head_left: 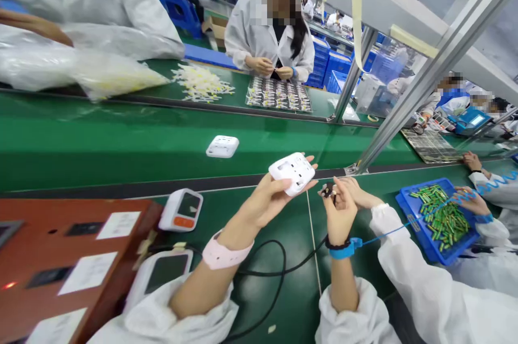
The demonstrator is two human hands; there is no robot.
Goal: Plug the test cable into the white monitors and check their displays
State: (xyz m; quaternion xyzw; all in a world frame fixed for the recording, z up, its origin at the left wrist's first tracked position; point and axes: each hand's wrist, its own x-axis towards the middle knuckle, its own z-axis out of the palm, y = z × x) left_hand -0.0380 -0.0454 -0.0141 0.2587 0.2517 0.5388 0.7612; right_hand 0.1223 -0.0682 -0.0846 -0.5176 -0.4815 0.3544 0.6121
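My left hand, wearing a pink wrist strap, holds a white plastic device up by its lower edge, with its back side and slots facing me. Just to its right, my right hand pinches a small black plug between the fingertips. A blue wrist strap with a blue cord sits on that wrist. A black cable loops over the green bench below both hands. A co-worker's hand in a white sleeve rests right beside my right hand.
A second white device lies on the green conveyor belt. Two monitors with screens sit by a red-brown fixture on the left. A blue tray of green batteries stands on the right, with a slanted metal post behind it. People are working across the belt.
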